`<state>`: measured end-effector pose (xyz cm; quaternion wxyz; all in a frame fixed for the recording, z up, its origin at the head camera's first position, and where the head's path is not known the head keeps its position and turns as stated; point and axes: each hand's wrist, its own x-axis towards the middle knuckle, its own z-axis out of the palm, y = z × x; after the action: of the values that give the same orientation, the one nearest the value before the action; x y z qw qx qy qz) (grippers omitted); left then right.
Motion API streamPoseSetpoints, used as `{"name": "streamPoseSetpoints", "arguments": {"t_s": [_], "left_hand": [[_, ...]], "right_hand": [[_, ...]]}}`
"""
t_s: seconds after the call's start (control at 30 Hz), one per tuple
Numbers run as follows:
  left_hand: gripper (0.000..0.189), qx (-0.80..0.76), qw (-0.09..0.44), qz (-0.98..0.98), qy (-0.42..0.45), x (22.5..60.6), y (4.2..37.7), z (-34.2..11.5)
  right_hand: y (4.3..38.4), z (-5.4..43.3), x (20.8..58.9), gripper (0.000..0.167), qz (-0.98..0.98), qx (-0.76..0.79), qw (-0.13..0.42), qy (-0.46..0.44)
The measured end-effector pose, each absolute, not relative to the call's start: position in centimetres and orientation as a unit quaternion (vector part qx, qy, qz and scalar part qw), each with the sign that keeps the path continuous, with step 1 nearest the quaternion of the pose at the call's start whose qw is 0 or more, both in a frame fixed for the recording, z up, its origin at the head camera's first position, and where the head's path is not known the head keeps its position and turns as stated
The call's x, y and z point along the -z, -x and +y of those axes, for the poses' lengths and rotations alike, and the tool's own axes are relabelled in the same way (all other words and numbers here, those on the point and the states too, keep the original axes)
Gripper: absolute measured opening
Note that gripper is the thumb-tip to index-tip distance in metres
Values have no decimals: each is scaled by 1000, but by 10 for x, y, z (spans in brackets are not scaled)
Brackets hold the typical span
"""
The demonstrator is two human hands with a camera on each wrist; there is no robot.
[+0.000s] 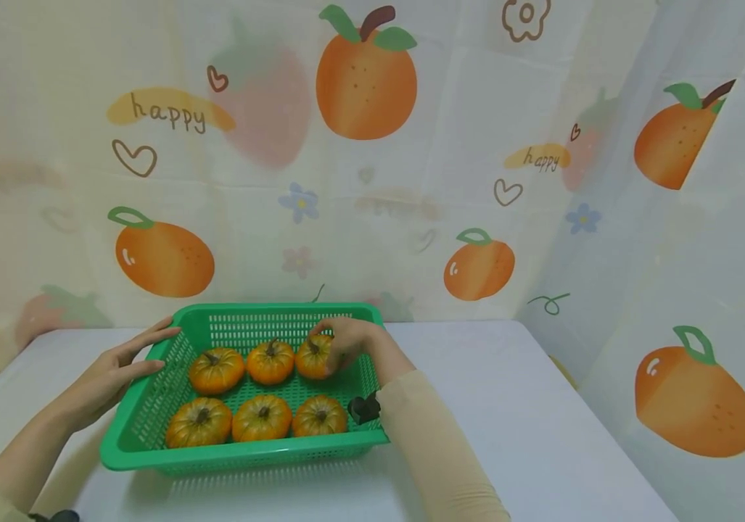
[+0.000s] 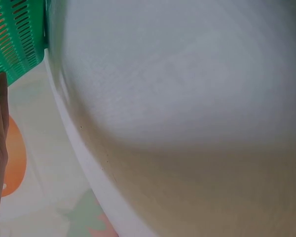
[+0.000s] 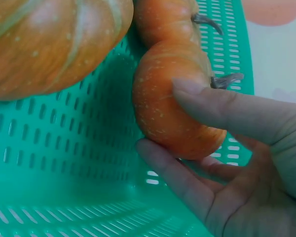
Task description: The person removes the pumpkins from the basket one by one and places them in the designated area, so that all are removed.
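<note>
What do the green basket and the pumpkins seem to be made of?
Green basket: most likely plastic, smooth and glossy, judging by its regular slots and highlights.
Pumpkins: probably real, with satiny, speckled rind and grey stems; artificial ones remain possible.

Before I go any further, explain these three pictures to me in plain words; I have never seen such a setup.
No robot here: the work is done by a person's two bare hands, with one camera worn on the head and one on each wrist.

The wide picture is the head's view, forward and down. A green basket stands on a white table, with a fruit-print cloth behind. In it sit six small pumpkins, in two rows of three.

The left hand is at the basket's left rim. Its wrist picture catches only part of that hand and a corner of the basket.

The right hand grips the far-row pumpkin on the right; its wrist picture shows that grip close up.
</note>
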<state>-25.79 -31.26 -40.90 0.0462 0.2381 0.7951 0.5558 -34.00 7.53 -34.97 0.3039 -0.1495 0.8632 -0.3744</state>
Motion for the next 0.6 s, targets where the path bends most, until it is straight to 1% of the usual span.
{"name": "streamPoseSetpoints", "arguments": {"t_s": [0.2,0.33,0.6], "left_hand": [[54,-556,44,795,-237,410,258,-313],[54,-555,41,798,-232,409,257,-313],[55,-552,38,803,-222,410,256,-312]], "right_hand": [[341,77,345,76,845,421,297,140],[340,78,341,75,833,447,294,140],[340,78,332,76,839,447,282,134]]}}
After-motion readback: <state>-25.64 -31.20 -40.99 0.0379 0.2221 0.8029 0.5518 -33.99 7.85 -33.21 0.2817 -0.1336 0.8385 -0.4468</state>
